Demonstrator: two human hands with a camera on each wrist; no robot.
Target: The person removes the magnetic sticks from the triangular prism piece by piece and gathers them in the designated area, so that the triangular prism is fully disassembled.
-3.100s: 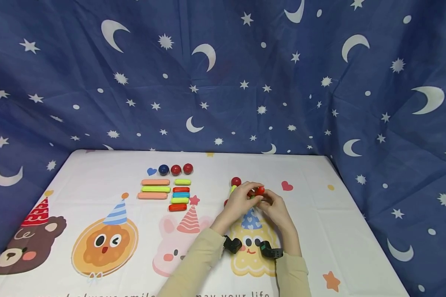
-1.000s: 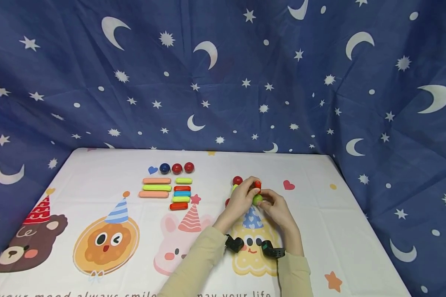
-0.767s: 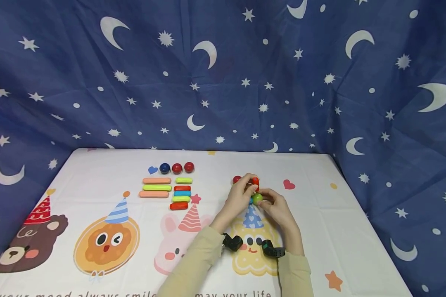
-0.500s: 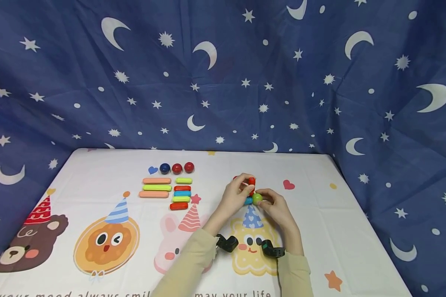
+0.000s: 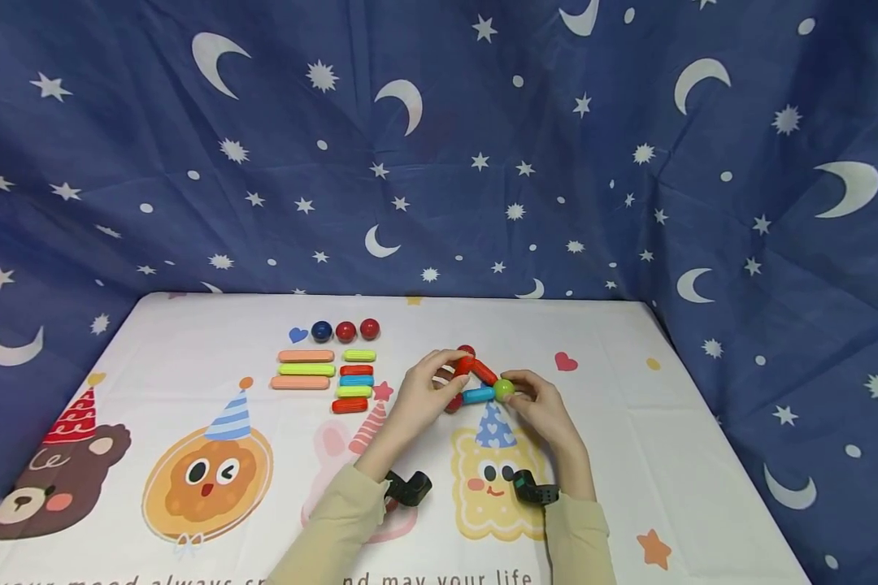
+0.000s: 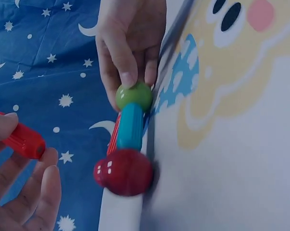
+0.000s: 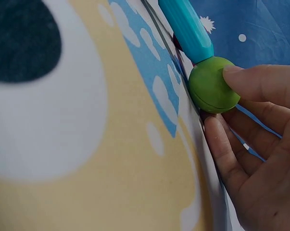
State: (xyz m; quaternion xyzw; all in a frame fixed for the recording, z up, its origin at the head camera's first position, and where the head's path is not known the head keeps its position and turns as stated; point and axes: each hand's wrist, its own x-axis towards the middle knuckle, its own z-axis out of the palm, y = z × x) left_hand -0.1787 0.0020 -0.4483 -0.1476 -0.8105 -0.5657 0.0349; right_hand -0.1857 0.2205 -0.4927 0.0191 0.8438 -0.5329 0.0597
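Observation:
My left hand (image 5: 420,390) pinches a short red rod (image 6: 25,140) between thumb and fingers, held above the left side of a small ball-and-rod frame. My right hand (image 5: 547,410) pinches the green ball (image 7: 213,84) at the frame's right corner. From that ball a blue rod (image 5: 478,396) runs left to a red ball (image 6: 128,172), and a red rod (image 5: 484,371) slants up towards another red ball (image 5: 467,351) at the back. My left fingers partly cover the frame's left side in the head view.
Left of the hands lie a dark blue ball (image 5: 322,331) and two red balls (image 5: 358,329) in a row. Below them are longer orange and yellow-green rods (image 5: 303,370) and a column of several short coloured rods (image 5: 356,381). A starry blue curtain (image 5: 439,146) hangs behind the table.
My left hand has moved left with the red rod, from over the green ball to the frame's left side, uncovering the blue and red rods. My right hand has stayed at the green ball lately.

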